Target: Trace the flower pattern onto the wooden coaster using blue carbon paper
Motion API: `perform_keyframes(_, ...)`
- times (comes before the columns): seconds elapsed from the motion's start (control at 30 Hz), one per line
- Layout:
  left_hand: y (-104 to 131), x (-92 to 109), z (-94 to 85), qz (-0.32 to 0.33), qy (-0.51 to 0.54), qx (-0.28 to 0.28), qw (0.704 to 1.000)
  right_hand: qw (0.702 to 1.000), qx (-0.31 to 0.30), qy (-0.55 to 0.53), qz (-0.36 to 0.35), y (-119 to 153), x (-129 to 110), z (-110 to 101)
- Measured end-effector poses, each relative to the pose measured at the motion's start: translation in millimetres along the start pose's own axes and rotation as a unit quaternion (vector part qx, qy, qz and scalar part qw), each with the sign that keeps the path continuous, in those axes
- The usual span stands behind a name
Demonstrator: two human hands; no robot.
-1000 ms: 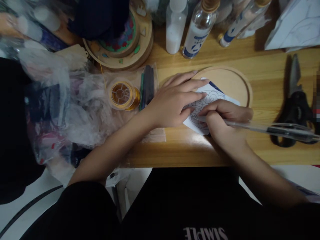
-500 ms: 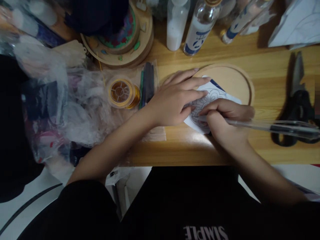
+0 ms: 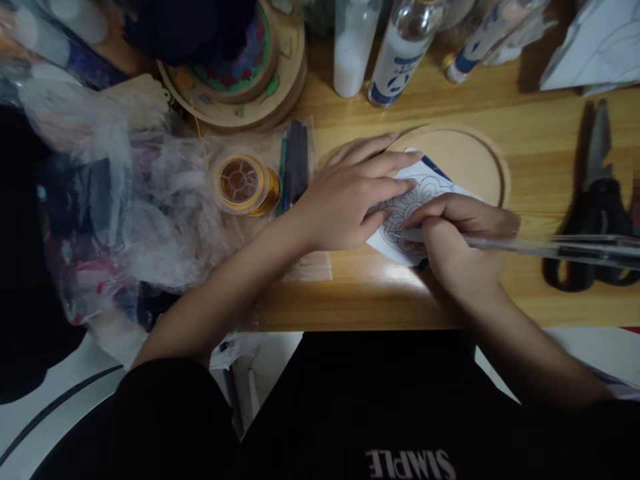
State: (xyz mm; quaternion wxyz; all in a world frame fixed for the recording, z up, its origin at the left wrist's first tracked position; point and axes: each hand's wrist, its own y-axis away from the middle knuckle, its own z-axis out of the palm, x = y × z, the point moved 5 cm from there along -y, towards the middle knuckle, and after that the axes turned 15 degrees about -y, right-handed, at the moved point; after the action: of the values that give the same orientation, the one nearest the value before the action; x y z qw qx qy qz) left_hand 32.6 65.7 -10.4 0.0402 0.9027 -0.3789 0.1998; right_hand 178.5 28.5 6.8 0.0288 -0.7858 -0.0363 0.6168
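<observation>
My left hand [image 3: 355, 193] lies with fingers spread, its fingertips on the left part of a white paper [image 3: 417, 190] printed with a line-drawn flower pattern. My right hand [image 3: 463, 243] is closed round a clear pen [image 3: 530, 247], whose tip touches the lower part of the pattern. The pen's back end points right, over the scissors. Under the paper is a round wooden board [image 3: 465, 153] with a raised rim, and a dark blue strip [image 3: 436, 169] shows at the paper's upper edge.
Black-handled scissors [image 3: 593, 207] lie at the right. Bottles [image 3: 400, 60] stand at the back. To the left are a spool of golden thread [image 3: 245, 183], dark pens [image 3: 299, 160], crumpled plastic bags [image 3: 165, 213] and a round wooden stand [image 3: 230, 117]. Folded paper [image 3: 595, 50] is at the back right.
My right hand and the pen have shifted slightly to the right, uncovering a bit more of the pattern. My left hand stays in the same place on the paper.
</observation>
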Motion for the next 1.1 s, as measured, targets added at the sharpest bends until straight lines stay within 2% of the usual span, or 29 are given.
perform_keyframes(0.23,-0.4,0.2,0.2,-0.006,0.005,-0.006,1.000,0.999,0.030,0.019,0.004,2.2,3.0,-0.8)
perform_keyframes(0.8,-0.6,1.1,-0.4,-0.008,-0.013,-0.004,1.000,0.999,0.021,0.037,0.010,1.8,2.8,1.0)
perform_keyframes(0.97,-0.1,0.8,-0.3,-0.006,0.008,0.002,1.000,0.999,0.035,-0.010,0.015,1.9,5.0,-1.4)
perform_keyframes(1.1,0.2,0.4,0.1,0.000,-0.009,0.009,1.000,1.000,0.016,0.012,0.014,2.1,6.0,-0.9)
